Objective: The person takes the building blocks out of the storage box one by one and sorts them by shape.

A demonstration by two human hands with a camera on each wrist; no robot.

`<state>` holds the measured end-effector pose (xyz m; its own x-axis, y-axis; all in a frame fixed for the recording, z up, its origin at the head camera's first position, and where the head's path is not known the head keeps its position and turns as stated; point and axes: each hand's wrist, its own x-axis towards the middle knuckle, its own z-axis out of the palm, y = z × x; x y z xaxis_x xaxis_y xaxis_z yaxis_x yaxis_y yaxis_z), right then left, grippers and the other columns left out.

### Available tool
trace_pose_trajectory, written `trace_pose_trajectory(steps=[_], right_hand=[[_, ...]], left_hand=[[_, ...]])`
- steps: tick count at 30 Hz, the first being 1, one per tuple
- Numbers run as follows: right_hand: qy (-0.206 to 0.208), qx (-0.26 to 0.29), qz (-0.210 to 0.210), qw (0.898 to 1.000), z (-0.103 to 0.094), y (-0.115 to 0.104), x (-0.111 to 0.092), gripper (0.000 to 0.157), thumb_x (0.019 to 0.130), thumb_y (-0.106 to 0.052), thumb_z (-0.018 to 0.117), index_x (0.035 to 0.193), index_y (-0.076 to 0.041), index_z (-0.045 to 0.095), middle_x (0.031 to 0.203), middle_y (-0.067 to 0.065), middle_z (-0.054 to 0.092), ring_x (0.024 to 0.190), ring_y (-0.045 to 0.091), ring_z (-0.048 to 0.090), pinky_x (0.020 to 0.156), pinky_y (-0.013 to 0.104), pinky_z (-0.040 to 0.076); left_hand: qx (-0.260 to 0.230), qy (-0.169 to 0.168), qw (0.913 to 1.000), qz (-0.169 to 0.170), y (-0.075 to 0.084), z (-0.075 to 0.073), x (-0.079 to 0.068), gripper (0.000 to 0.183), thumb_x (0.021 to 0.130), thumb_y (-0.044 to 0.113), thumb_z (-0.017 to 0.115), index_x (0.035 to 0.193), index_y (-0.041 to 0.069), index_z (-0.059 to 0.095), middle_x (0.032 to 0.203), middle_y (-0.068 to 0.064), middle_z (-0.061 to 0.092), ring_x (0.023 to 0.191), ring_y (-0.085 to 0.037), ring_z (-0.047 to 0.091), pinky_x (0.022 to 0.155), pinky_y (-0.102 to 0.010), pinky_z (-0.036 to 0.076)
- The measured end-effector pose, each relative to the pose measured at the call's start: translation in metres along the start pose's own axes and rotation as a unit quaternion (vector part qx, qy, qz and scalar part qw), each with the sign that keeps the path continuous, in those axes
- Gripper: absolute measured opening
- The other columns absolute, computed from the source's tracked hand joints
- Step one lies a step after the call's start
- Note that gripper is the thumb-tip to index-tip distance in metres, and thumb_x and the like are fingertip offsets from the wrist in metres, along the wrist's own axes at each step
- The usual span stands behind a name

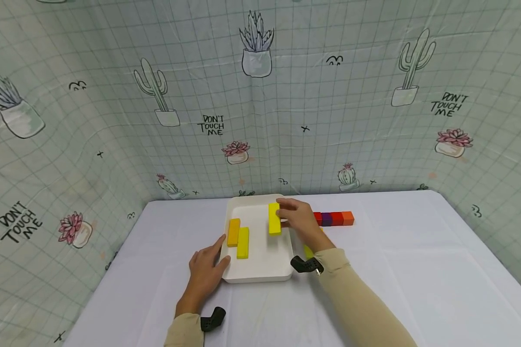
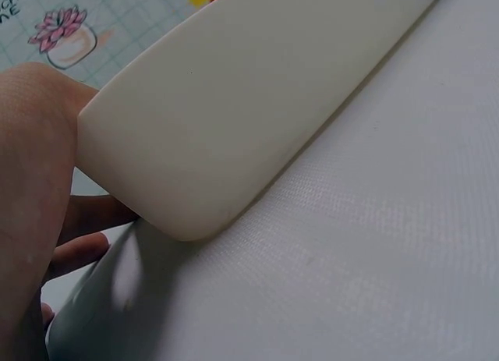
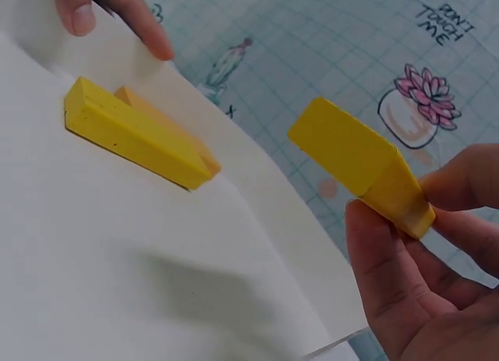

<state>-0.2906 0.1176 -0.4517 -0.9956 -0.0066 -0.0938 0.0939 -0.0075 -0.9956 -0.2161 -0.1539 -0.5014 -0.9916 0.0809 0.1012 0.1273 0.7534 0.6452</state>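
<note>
My right hand (image 1: 301, 220) pinches a yellow block (image 1: 274, 219) between thumb and fingers, holding it up over the right side of a white tray (image 1: 260, 273). In the right wrist view this yellow block (image 3: 347, 150) stands clear of the tray floor. My left hand (image 1: 206, 270) holds the tray at its left front corner, thumb and index finger over the rim. Inside the tray, near its left wall, an orange-yellow block (image 1: 233, 233) and another yellow block (image 1: 242, 243) lie side by side. The left wrist view shows the tray's outer wall (image 2: 226, 127) beside the left hand (image 2: 35, 189).
Right of the tray, a row of red, purple and orange blocks (image 1: 337, 219) lies on the white-covered table (image 1: 399, 270). A yellow block (image 1: 308, 251) shows partly behind the right wrist. Patterned cloth (image 1: 286, 96) hangs behind the table.
</note>
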Motion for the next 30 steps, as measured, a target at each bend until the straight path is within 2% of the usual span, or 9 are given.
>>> trace_pose_trajectory(steps=[7, 12, 23, 30], right_hand=[[-0.009, 0.015, -0.024, 1.0, -0.006, 0.002, -0.005, 0.045, 0.093, -0.009, 0.066, 0.137, -0.004, 0.06, 0.127, 0.015, 0.06, 0.105, 0.029, 0.06, 0.085, 0.037, 0.058], [-0.014, 0.017, -0.027, 0.999, -0.01, 0.002, -0.009, 0.046, 0.094, -0.008, 0.065, 0.139, -0.002, 0.057, 0.128, 0.015, 0.059, 0.106, 0.03, 0.06, 0.086, 0.037, 0.058], [-0.012, 0.0, -0.023, 1.0, -0.017, -0.002, -0.019, 0.045, 0.095, -0.013, 0.065, 0.14, -0.007, 0.058, 0.132, 0.012, 0.056, 0.113, 0.03, 0.059, 0.089, 0.037, 0.057], [-0.01, -0.009, -0.02, 1.0, -0.027, -0.001, -0.026, 0.046, 0.096, -0.016, 0.065, 0.141, -0.011, 0.057, 0.133, 0.01, 0.055, 0.116, 0.03, 0.058, 0.094, 0.042, 0.055]], left_hand=[[0.006, -0.003, 1.0, -0.006, 0.001, 0.001, -0.002, 0.061, 0.097, 0.025, 0.059, 0.155, 0.019, 0.042, 0.147, -0.012, 0.053, 0.135, -0.038, 0.04, 0.116, -0.064, 0.007], [0.01, -0.003, 0.9999, -0.001, 0.002, 0.0, -0.003, 0.06, 0.097, 0.024, 0.059, 0.154, 0.018, 0.042, 0.146, -0.013, 0.053, 0.134, -0.038, 0.041, 0.115, -0.065, 0.008], [0.011, -0.003, 0.9999, -0.006, 0.002, 0.001, -0.003, 0.06, 0.097, 0.024, 0.058, 0.154, 0.018, 0.042, 0.147, -0.013, 0.052, 0.135, -0.038, 0.04, 0.115, -0.065, 0.008], [0.012, -0.002, 0.9999, -0.009, 0.002, 0.001, -0.003, 0.06, 0.097, 0.025, 0.058, 0.155, 0.018, 0.042, 0.148, -0.013, 0.052, 0.135, -0.038, 0.04, 0.115, -0.065, 0.007]])
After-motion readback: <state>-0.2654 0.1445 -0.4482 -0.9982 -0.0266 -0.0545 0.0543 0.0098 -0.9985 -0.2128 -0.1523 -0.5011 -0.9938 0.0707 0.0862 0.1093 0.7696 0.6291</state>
